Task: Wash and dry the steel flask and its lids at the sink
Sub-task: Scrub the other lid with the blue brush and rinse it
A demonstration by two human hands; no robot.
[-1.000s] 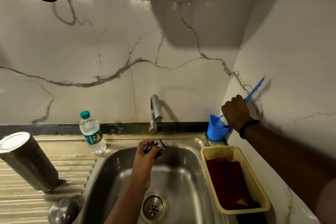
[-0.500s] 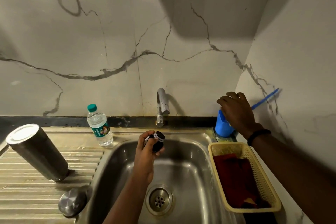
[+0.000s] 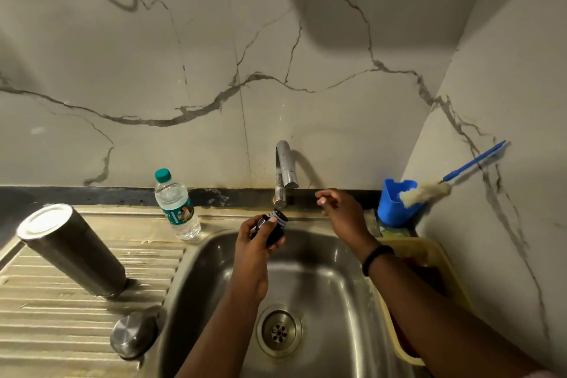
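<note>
Step in hand looks like the wash of the small lid: left hand [image 3: 254,248] grips the black inner lid [image 3: 274,228] over the back of the sink [image 3: 322,270], just below the tap [image 3: 283,175]; no water visible from the spout. Right hand [image 3: 340,212] hovers near the tap, fingers loosely curled, holding nothing. Next move, prob.: right hand opens the tap or picks a scrubber, left keeps lid under the spout. Steel flask [image 3: 70,250] stands mouth-down on the ribbed worktop [image 3: 46,331], well apart; round steel lid [image 3: 132,335] lies by the sink edge; both appear to wait. Around: water bottle [image 3: 177,204] beside the tap; blue cup [image 3: 397,202] w/ bottle brush [image 3: 429,192] at the corner; yellow basket [image 3: 429,252] under the right forearm. Nothing blocks the tap.
</note>
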